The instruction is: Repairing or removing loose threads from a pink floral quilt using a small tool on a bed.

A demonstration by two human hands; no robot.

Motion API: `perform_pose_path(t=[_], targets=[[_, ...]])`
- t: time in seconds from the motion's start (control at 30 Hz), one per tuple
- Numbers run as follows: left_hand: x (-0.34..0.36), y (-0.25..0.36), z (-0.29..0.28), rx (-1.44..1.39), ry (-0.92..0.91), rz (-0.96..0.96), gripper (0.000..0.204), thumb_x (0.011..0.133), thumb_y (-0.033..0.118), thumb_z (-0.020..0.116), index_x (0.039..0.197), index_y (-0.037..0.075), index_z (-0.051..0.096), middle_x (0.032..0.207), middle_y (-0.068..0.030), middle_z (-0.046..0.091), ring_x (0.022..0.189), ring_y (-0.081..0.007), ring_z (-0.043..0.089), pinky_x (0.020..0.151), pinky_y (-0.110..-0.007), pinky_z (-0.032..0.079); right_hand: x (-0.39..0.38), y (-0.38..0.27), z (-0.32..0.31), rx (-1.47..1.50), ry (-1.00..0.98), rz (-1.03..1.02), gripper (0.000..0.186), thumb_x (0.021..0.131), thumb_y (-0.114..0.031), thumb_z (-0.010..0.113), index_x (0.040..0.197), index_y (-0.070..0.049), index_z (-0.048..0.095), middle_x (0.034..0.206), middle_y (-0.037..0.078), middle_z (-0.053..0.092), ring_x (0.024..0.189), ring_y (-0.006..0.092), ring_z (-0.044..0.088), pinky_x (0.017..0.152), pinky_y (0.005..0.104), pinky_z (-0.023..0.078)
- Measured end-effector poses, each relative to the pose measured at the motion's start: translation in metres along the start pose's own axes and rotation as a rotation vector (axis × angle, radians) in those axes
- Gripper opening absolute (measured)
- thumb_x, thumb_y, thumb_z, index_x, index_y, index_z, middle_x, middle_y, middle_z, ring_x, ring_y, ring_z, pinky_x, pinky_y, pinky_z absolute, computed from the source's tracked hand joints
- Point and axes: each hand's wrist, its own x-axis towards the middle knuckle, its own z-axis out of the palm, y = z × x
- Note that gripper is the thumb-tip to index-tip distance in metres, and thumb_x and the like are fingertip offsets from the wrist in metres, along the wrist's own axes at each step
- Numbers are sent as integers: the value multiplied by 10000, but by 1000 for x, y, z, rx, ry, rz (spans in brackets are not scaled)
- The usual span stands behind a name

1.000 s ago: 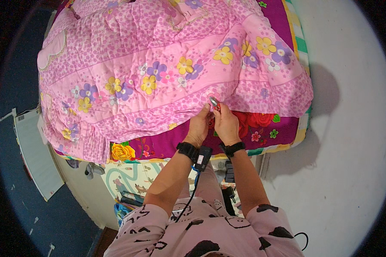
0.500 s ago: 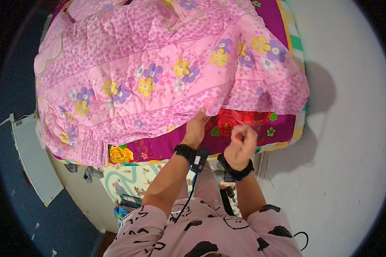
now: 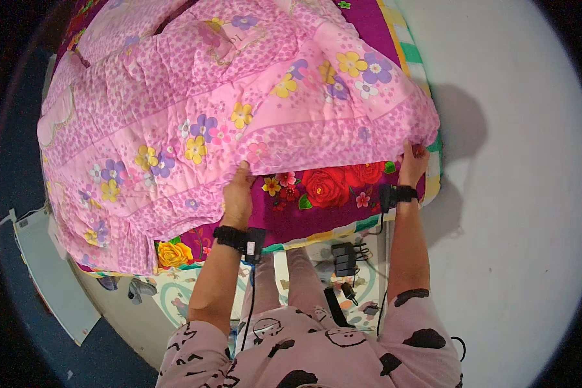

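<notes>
A pink quilt with purple, yellow and white flowers lies bunched over the bed. My left hand holds its near edge, thumb on top and fingers hidden beneath the fabric. Farther right, my right hand pinches the same edge close to the quilt's right corner; its fingertips are partly covered. Between my hands the edge runs nearly straight. Below it shows the purple bed sheet, printed with red roses and smaller flowers. Black wrist straps with small boxes sit on both wrists.
A white wall rises along the bed's right side. On the floor below are a black power adapter with cables, and grey slippers farther left. A white board-like panel stands at the left, beside a dark blue surface.
My right hand has moved right and away from me, from above the sheet to the quilt's edge. My left hand has shifted left along the edge. The thin strand by my right hand no longer shows.
</notes>
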Motion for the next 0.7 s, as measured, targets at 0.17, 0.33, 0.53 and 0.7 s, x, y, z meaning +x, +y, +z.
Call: perform_pose_path(t=[0.17, 0.33, 0.53, 0.7], targets=[[4, 67, -44, 254, 163, 287, 394, 892, 291, 533, 1162, 6, 494, 1085, -67, 554, 969, -169, 531, 882, -300, 419, 11, -17, -11, 16, 4, -164, 283, 775, -182, 665, 866, 12, 481, 787, 42, 496, 725, 164, 450, 694, 304, 397], [-33, 174, -113, 77, 223, 581, 338, 901, 262, 513, 1137, 21, 507, 1055, -63, 563, 967, -144, 530, 845, -282, 428, -52, -51, -34, 185, -100, -133, 165, 817, -117, 583, 892, -24, 468, 843, 26, 485, 720, 150, 445, 694, 287, 397], [-68, 182, -108, 208, 568, 451, 252, 895, 301, 513, 795, 72, 545, 700, 14, 466, 613, -108, 440, 541, -283, 408, -119, -10, -43, -11, -434, -324, 167, 807, -84, 545, 947, -1, 509, 771, 66, 516, 612, 136, 466, 588, 272, 419], [-20, 114, -173, -39, 669, 213, 357, 849, 390, 553, 779, 41, 563, 638, -7, 448, 562, -143, 415, 469, -308, 379, -121, -34, -48, -101, -593, -136, 219, 806, -103, 544, 994, 7, 525, 752, 108, 527, 628, 191, 503, 604, 294, 431]])
